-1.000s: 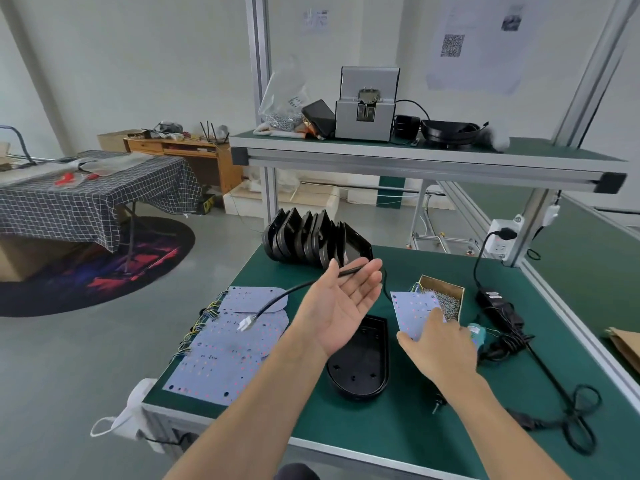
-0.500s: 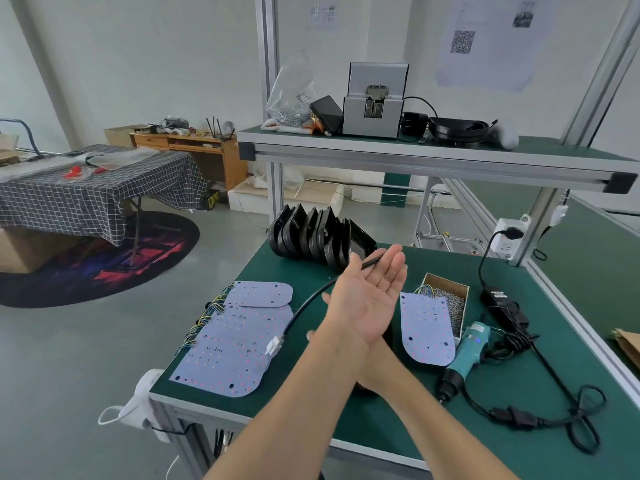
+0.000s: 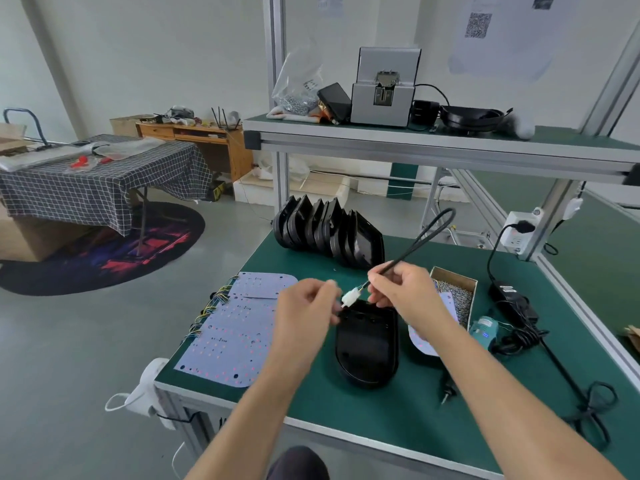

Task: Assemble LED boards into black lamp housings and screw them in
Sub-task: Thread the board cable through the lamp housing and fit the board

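Two hands raised over the green tabletop (image 3: 398, 420), close together above the near housing. Right hand (image 3: 403, 294) pinching a black cable (image 3: 415, 242) just behind its white connector (image 3: 350, 297); cable looping up and away past the hand. Left hand (image 3: 306, 306) with fingers curled, fingertips at the other end of the white connector, seeming to pinch it; blurred, so exact grip hard to tell. Directly below, one black lamp housing (image 3: 367, 348) lying flat on the tabletop, open side up. Behind it, a row of black housings (image 3: 329, 233) standing on edge, leaning one on another. At left, several LED boards (image 3: 228, 337) lying flat and overlapping, with coloured wires along their left edge. One more LED board (image 3: 424, 344) just right of the flat housing, partly hidden by the right forearm. Beside it a small cardboard box of screws (image 3: 457, 296). Teal electric screwdriver (image 3: 483, 332) lying near the box, its power adapter (image 3: 509, 292) and black cord farther right.
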`<state>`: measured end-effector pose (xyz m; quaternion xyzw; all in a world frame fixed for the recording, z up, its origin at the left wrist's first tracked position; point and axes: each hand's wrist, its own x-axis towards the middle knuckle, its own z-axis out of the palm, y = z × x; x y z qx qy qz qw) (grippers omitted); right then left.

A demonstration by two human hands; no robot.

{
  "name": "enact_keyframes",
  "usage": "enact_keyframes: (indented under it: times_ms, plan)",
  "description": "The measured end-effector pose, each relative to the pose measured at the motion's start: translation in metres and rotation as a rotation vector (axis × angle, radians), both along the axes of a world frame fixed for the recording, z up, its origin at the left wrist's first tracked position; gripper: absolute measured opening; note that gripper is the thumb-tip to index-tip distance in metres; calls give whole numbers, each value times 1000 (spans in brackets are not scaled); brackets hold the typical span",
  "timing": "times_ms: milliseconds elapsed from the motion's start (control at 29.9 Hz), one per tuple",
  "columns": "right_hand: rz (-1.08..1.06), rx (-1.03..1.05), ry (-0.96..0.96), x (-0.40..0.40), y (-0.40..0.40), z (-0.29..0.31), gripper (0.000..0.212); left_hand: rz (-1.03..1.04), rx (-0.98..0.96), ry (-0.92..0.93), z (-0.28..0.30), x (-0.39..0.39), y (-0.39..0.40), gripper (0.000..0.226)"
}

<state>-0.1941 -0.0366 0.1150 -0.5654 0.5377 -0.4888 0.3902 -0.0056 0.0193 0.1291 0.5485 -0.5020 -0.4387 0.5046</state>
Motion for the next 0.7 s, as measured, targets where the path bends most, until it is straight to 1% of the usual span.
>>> enact_keyframes:
  times_ms: [33, 67, 100, 134, 167, 201, 234, 301, 402, 435, 536, 636, 703]
  plan:
    - [-23, -7, 19, -9, -3, 0, 7, 68, 34, -190, -12, 7, -9, 23]
    - [-49, -19, 46, -16, -7, 2, 8, 69, 86, -357, -24, 10, -17, 20]
    - [-60, -23, 87, -21, -9, 2, 9, 18, 166, -517, -33, 5, -21, 24]
    - [-72, -35, 132, -23, -11, -1, 10, -34, 216, -646, -43, -1, -27, 34]
    - [-72, -36, 170, -25, -13, -3, 11, -72, 250, -719, -52, -7, -31, 45]
    - [-80, -37, 203, -25, -13, -7, 11, -108, 266, -751, -61, -14, -35, 54]
    - [-87, -39, 240, -25, -12, -10, 11, -135, 292, -754, -67, -19, -39, 59]
    - [-93, -36, 271, -25, -11, -19, 11, -168, 329, -714, -74, -28, -45, 56]
    - [-91, -26, 311, -23, -6, -31, 11, -141, 302, -575, -78, -31, -47, 25]
    - [-87, -29, 330, -23, -4, -34, 11, -117, 278, -541, -78, -31, -44, 22]
    - [-95, -46, 340, -19, -1, -40, 11, -80, 203, -519, -75, -28, -36, 14]
    - [-124, -84, 307, -12, 1, -41, 12, -47, 138, -502, -67, -29, -26, 16]
    - [-139, -135, 277, -5, 3, -40, 12, -50, 81, -528, -63, -32, -19, 17]
